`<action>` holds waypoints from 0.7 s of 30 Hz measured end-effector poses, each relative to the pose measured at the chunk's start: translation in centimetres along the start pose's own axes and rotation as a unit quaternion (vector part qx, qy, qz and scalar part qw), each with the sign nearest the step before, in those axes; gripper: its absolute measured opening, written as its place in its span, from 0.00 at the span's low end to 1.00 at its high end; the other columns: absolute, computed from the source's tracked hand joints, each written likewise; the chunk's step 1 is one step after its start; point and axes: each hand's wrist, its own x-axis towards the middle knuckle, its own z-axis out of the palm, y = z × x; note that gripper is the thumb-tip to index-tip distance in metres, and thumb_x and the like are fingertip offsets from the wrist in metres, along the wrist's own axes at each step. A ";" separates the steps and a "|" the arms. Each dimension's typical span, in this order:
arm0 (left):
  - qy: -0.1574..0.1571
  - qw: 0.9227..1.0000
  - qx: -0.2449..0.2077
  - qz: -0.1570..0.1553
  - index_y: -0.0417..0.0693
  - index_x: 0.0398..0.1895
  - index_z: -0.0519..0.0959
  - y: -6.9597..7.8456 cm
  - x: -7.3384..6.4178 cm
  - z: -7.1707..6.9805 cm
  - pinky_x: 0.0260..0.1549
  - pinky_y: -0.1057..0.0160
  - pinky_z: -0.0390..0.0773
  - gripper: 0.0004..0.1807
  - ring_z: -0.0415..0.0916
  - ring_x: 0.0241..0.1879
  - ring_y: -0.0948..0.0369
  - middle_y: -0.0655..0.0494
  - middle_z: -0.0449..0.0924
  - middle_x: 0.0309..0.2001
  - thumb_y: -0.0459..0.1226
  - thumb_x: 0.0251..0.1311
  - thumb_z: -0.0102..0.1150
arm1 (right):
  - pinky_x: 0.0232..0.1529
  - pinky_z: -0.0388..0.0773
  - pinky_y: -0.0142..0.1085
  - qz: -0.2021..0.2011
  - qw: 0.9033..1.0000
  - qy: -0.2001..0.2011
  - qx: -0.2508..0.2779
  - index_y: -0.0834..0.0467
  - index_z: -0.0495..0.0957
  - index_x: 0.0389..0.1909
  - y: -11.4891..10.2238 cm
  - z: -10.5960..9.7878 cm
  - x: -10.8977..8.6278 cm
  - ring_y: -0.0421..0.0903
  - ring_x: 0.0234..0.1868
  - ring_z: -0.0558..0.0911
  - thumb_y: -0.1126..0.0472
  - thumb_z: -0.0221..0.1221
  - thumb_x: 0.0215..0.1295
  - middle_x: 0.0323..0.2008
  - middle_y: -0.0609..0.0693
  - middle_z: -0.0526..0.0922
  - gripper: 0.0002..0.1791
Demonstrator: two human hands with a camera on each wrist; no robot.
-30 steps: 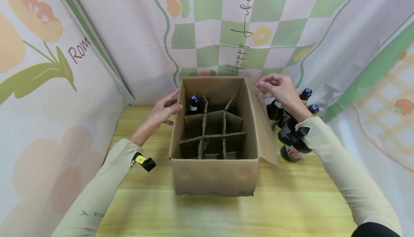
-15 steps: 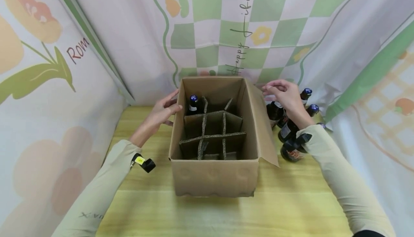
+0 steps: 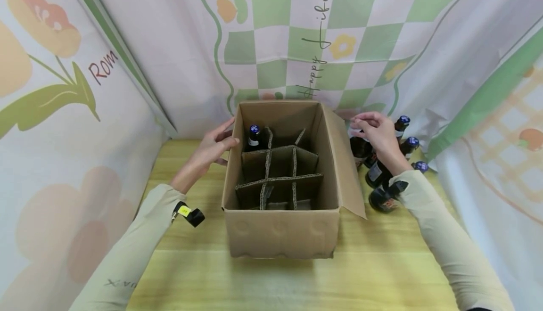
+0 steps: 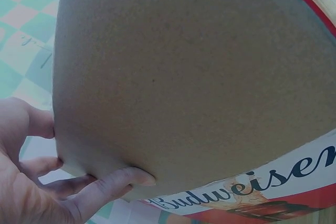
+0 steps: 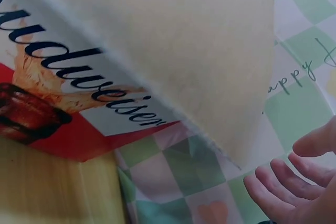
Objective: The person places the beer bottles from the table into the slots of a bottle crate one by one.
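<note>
Checked cloth [image 3: 275, 47] behind, wooden table [image 3: 280, 282] below — the open box [image 3: 282, 233] sits central, one bottle [image 3: 254, 136] inside, far left, more bottles [image 3: 377, 172] to the right. Left hand [image 3: 212, 146], fingers spread, touches the box's left side; right hand [image 3: 375, 134], loosely curled, holding nothing, hangs beside the folded-out flap [image 3: 345, 174]. Looks like box-steadying — the next move calls for care around those bottles.
</note>
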 end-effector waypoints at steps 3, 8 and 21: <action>0.000 1.000 -0.001 0.001 0.68 0.85 0.51 -0.1 0.0 0.0 0.31 0.62 0.85 0.42 0.68 0.72 0.41 0.43 0.54 0.82 0.39 0.73 0.56 | 0.41 0.86 0.24 -0.007 1.000 0.007 0.002 0.72 0.76 0.52 0.6 -0.1 0.1 0.31 0.35 0.86 0.67 0.57 0.77 0.32 0.33 0.87 0.12; -0.002 1.000 -0.001 0.004 0.66 0.86 0.51 -0.1 0.1 0.0 0.32 0.61 0.85 0.42 0.67 0.73 0.41 0.43 0.54 0.82 0.39 0.73 0.55 | 0.39 0.84 0.21 -0.024 0.999 0.038 -0.029 0.72 0.79 0.51 1.6 -0.1 0.3 0.29 0.36 0.84 0.68 0.59 0.75 0.33 0.33 0.86 0.11; 0.000 1.000 0.004 0.001 0.68 0.85 0.51 0.0 0.1 -0.1 0.31 0.62 0.85 0.42 0.68 0.72 0.41 0.45 0.55 0.82 0.39 0.73 0.56 | 0.46 0.76 0.22 -0.092 0.966 0.208 -0.126 0.69 0.84 0.51 3.6 0.2 0.6 0.28 0.40 0.79 0.63 0.59 0.73 0.38 0.38 0.81 0.14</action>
